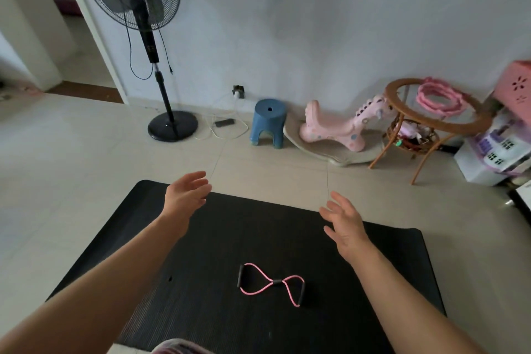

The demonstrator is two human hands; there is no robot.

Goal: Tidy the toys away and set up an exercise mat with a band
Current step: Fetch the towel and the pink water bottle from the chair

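A black exercise mat [258,227] lies flat on the tiled floor in front of me. On its near middle rests a pink figure-eight resistance band [270,284] with black foam handles. My left hand [186,195] hovers above the mat's far left edge, fingers relaxed and empty. My right hand [344,224] is stretched out over the mat's far right part, fingers spread, holding nothing. Both hands are well beyond the band and apart from it.
Along the far wall stand a black pedestal fan [152,37], a blue plastic stool [268,122], a pink rocking toy [339,126] and a round rattan table [436,121] carrying a pink ring. Boxes [500,149] sit at the right. Cables trail on the floor by the fan.
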